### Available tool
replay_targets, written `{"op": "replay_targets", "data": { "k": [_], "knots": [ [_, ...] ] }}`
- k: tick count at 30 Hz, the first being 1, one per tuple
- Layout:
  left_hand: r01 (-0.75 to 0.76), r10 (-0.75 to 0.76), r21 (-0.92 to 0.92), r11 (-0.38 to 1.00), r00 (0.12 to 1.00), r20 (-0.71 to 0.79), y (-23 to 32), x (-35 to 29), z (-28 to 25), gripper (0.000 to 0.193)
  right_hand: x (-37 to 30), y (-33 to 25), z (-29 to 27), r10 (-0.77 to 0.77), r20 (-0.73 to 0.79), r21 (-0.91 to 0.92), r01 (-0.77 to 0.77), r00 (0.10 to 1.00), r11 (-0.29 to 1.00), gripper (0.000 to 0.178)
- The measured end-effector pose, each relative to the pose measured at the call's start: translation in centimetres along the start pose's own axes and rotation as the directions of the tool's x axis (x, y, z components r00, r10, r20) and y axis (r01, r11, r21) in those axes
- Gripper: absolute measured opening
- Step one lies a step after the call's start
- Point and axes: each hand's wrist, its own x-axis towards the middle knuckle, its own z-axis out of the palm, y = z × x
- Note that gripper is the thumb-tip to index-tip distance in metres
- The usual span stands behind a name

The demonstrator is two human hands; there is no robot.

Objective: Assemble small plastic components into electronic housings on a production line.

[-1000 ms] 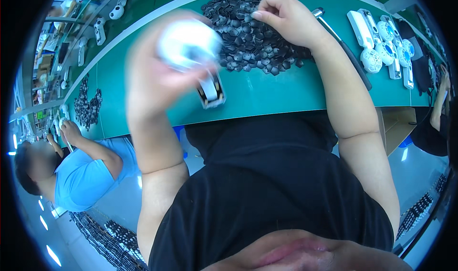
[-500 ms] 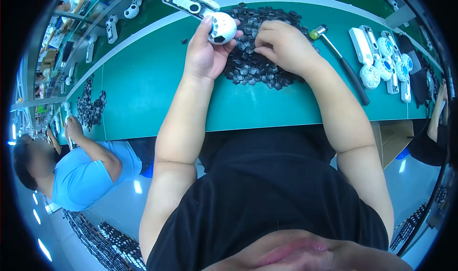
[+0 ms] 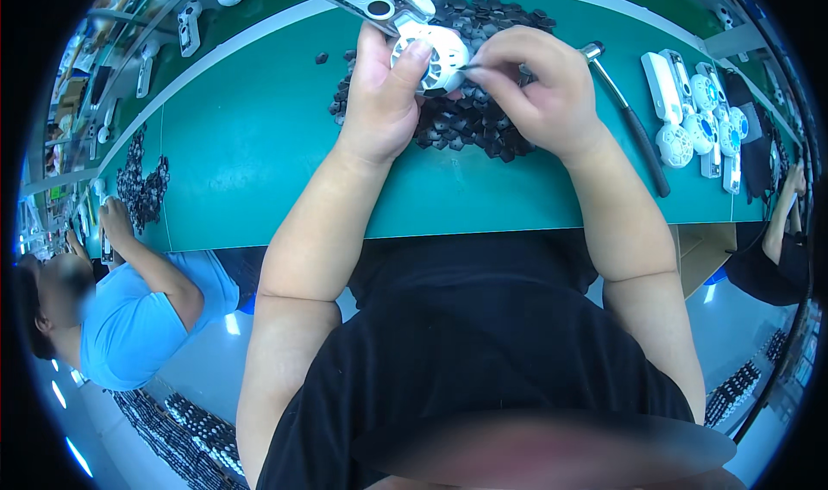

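Green table [image 3: 259,162], black pieces [image 3: 466,126], white ball-headed device [image 3: 414,29] between the hands [image 3: 379,106] [image 3: 555,89]

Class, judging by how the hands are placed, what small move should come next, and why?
Probably the right hand should press the dark piece against the white ball: it pinches that piece right at the ball's side, while the left hand holds the ball.
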Motion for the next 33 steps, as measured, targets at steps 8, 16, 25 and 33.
{"op": "replay_targets", "data": {
  "k": [8,16,25,33],
  "knots": [
    [-0.037,0.039,0.174,0.984,0.999,-0.006,-0.5,-0.1,0.3,0.055,-0.3,0.2,0.4,0.339,0.161,0.268,-0.372,0.927,0.889,0.010],
    [-0.051,0.054,0.238,0.970,0.999,-0.005,-0.8,-0.2,0.1,0.061,-0.4,0.6,0.7,0.480,0.314,0.497,-0.573,0.819,0.652,0.017],
    [-0.089,0.103,0.304,0.948,0.994,-0.028,-0.6,-0.6,0.3,0.060,-0.8,0.6,2.2,0.467,0.325,0.581,-0.564,0.822,0.587,0.020],
    [-0.170,0.193,0.248,0.954,0.979,-0.069,-0.1,0.4,0.5,0.053,0.1,1.1,2.0,0.491,0.248,0.475,-0.547,0.835,0.690,0.017]
  ]
}}
